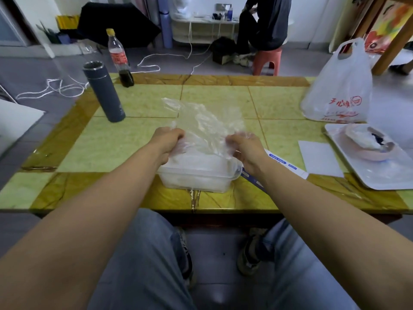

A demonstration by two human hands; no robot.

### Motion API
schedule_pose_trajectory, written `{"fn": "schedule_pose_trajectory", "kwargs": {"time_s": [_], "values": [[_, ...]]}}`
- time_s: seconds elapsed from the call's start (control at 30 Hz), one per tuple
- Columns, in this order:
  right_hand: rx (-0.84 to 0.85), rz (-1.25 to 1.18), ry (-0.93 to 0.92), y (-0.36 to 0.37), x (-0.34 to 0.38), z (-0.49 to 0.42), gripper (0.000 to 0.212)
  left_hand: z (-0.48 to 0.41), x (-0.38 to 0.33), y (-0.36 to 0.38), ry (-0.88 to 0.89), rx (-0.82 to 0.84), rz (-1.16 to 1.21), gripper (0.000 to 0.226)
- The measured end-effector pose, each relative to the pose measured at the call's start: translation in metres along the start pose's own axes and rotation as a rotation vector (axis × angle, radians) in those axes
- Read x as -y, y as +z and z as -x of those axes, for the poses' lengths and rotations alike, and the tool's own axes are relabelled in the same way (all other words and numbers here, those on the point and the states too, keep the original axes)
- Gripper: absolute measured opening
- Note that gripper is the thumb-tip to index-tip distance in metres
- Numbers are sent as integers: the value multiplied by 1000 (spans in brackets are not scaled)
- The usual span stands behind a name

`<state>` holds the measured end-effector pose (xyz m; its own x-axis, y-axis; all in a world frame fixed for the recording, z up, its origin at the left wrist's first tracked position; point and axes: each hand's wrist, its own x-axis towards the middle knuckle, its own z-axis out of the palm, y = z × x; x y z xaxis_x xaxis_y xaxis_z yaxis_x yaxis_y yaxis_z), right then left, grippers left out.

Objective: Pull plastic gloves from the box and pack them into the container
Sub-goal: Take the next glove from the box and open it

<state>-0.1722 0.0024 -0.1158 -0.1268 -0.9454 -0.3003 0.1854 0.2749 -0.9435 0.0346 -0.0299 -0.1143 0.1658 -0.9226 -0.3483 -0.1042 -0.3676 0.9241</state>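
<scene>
A clear plastic container (196,175) sits near the front edge of the yellow-green table (134,139), with pale plastic gloves inside it. A thin transparent plastic glove (201,121) stands up over the container's far side. My left hand (168,139) grips its left edge with curled fingers. My right hand (244,148) grips its right edge. The white and blue glove box (281,163) lies flat just right of the container, partly hidden under my right wrist.
A grey flask (104,90) and a cola bottle (120,59) stand at the table's back left. A white plastic bag (339,90) is at the back right, with a white tray (375,173) holding a pink bowl and a white sheet (319,157) nearby. A person sits on a stool beyond.
</scene>
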Motion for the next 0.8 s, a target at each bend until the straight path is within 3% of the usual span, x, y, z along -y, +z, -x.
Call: {"fn": "schedule_pose_trajectory", "kwargs": {"time_s": [0.1,0.23,0.4,0.53,0.7,0.8], "values": [[9,-12,-19,2,3,0,27,-4,-1,-7,170,-5,-127,16],[-81,69,-35,6,6,-7,51,-1,-4,-20,205,87,-299,8],[-105,478,-90,16,4,-14,46,-1,-9,-32,263,104,-477,18],[1,722,-123,23,0,-9,43,-8,-3,-31,306,141,-694,28],[-80,1036,-418,22,6,-18,46,-18,7,-16,394,188,-931,23],[-76,1045,-529,24,12,-25,32,-24,12,-10,418,232,-1054,22]]}}
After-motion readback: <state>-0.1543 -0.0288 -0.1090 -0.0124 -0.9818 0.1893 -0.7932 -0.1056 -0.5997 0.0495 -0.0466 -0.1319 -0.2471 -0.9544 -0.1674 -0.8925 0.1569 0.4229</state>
